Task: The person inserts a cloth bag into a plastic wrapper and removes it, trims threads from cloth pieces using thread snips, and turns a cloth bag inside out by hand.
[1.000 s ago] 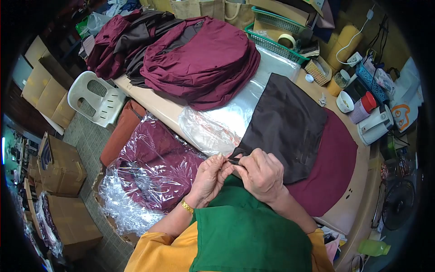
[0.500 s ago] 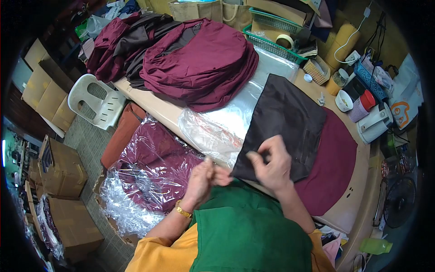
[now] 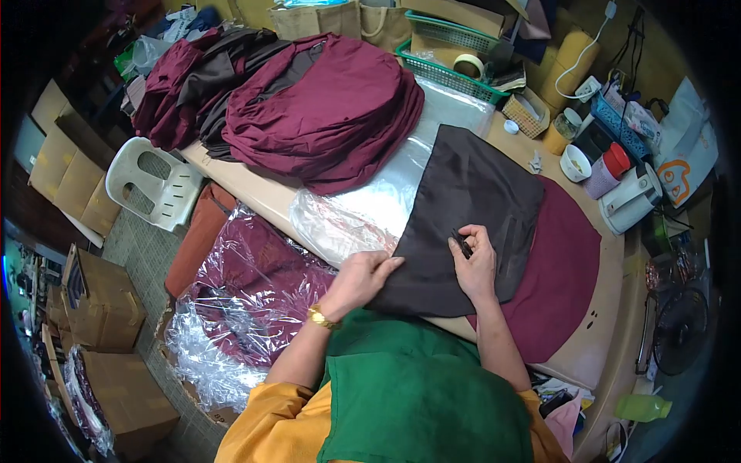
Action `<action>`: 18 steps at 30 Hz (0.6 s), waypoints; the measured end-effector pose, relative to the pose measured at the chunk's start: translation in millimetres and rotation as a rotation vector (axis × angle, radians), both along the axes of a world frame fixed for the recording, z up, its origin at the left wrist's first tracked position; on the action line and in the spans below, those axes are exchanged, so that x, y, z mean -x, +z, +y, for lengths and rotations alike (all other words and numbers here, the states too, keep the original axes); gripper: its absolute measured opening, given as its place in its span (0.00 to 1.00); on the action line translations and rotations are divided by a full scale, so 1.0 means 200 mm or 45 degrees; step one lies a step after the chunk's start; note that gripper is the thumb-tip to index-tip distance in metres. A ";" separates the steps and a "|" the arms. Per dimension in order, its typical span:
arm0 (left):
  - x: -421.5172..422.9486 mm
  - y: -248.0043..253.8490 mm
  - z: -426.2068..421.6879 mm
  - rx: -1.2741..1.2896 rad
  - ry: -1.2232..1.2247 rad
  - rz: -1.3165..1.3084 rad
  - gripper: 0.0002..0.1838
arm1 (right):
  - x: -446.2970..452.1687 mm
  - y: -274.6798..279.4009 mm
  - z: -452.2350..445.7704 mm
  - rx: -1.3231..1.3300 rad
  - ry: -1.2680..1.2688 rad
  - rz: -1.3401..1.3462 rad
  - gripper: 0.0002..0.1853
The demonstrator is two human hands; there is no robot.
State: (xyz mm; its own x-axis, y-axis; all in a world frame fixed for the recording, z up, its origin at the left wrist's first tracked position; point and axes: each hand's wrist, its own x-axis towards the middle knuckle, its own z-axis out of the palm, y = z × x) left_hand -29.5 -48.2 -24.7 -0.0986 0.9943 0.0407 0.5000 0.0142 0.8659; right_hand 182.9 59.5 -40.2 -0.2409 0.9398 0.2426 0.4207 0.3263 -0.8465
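Observation:
A black cloth piece (image 3: 471, 185) with a stitched edge lies flat across the table in front of me. Under its right side shows a maroon cloth piece (image 3: 571, 270) with a rounded outer edge. My left hand (image 3: 363, 279), a gold watch on its wrist, grips the black cloth's left edge, thumb on top and the other fingers mostly hidden. Over the cloth's lower middle, my right hand (image 3: 475, 266) is closed with fingertips pinched around a small black item (image 3: 462, 244). Its kind cannot be made out against the dark cloth.
A pile of maroon and black cloth (image 3: 324, 116) covers the table's far left. Clear plastic sheets (image 3: 448, 116) lie beside it. Plastic-wrapped maroon cloth (image 3: 255, 285) sits in a box at my left. Green baskets (image 3: 455, 77), a bowl (image 3: 575, 162) and cups stand at the back right.
My left hand has moved up and right onto the black cloth's edge. My right hand has turned and now pinches a small black item. The whole view has shifted slightly.

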 end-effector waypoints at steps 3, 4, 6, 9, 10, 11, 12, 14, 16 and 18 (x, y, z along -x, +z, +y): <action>0.13 -0.01 -0.06 0.157 0.045 -0.189 0.20 | 0.00 0.01 0.00 0.026 0.000 -0.047 0.13; 0.16 -0.04 -0.08 0.126 0.073 -0.216 0.21 | 0.00 0.02 -0.01 0.030 0.001 -0.046 0.13; 0.20 -0.06 -0.12 0.137 0.119 -0.340 0.21 | 0.02 0.09 -0.04 0.028 0.034 -0.175 0.14; 0.19 -0.08 -0.15 0.126 0.186 -0.511 0.21 | 0.06 0.14 -0.08 -0.187 0.060 -0.247 0.15; 0.17 -0.07 -0.14 0.109 0.202 -0.557 0.21 | 0.07 0.18 -0.10 -0.189 0.064 -0.246 0.15; 0.15 -0.06 -0.15 0.087 0.199 -0.632 0.21 | 0.07 0.23 -0.12 -0.228 0.170 -0.334 0.15; 0.14 -0.04 -0.15 0.086 0.199 -0.632 0.21 | 0.08 0.27 -0.15 -0.265 0.275 -0.423 0.15; 0.13 0.02 -0.15 0.157 0.227 -0.689 0.19 | 0.13 0.34 -0.21 -0.293 0.316 -0.350 0.13; 0.13 0.14 -0.17 0.225 0.143 -0.373 0.17 | 0.16 0.35 -0.25 -0.351 0.432 -0.375 0.13; 0.16 0.17 -0.19 0.293 0.069 -0.057 0.16 | 0.18 0.35 -0.27 -0.361 0.436 -0.353 0.13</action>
